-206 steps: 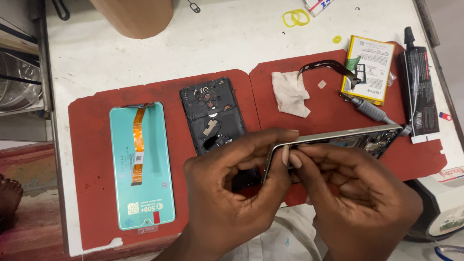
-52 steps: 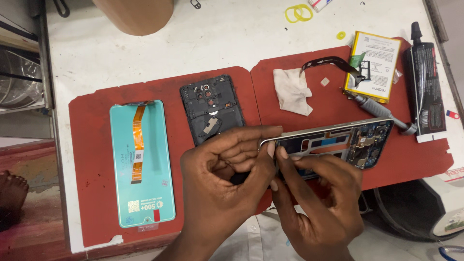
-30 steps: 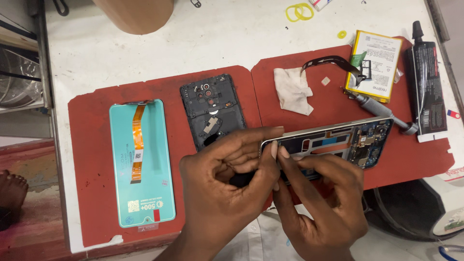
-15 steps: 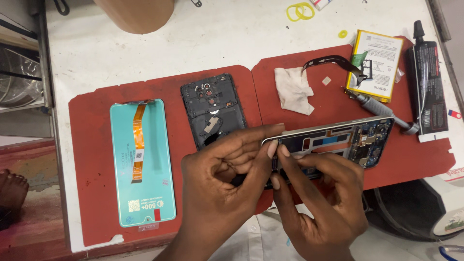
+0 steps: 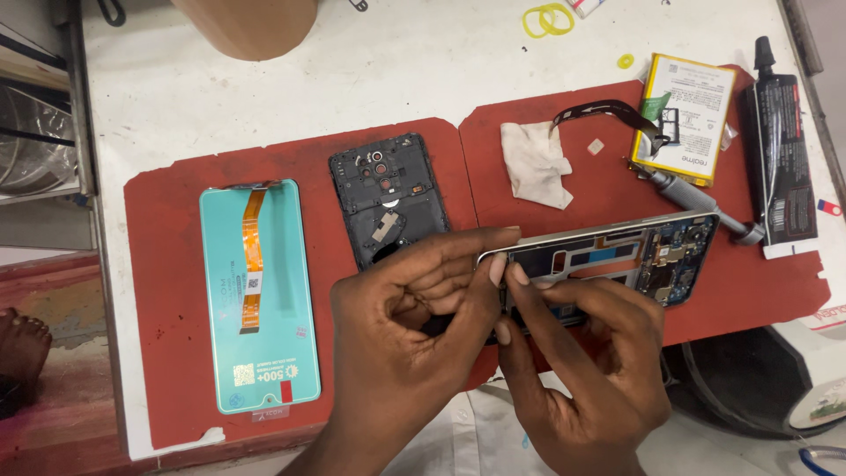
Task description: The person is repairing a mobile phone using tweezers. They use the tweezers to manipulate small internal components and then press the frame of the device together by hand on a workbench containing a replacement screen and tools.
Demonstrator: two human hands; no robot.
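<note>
From the head camera we look down on a white workbench with two red work mats laid side by side. Our left hand and right hand meet close together at the near edge of the mats, both pinched on the left end of a phone mid-frame, which we hold tilted up off the right mat, its silver rim and blue circuit boards facing us. The left forefinger lies along the frame's top edge, and the right thumb and forefinger press at its corner, touching the left fingertips. Just behind our left hand lies a black phone back cover, inner side up. Further left on the mat rests a replacement display, teal-backed with an orange flex cable. Beyond the frame we see a crumpled white cloth, a phone battery, a screwdriver and a black glue tube.
</note>
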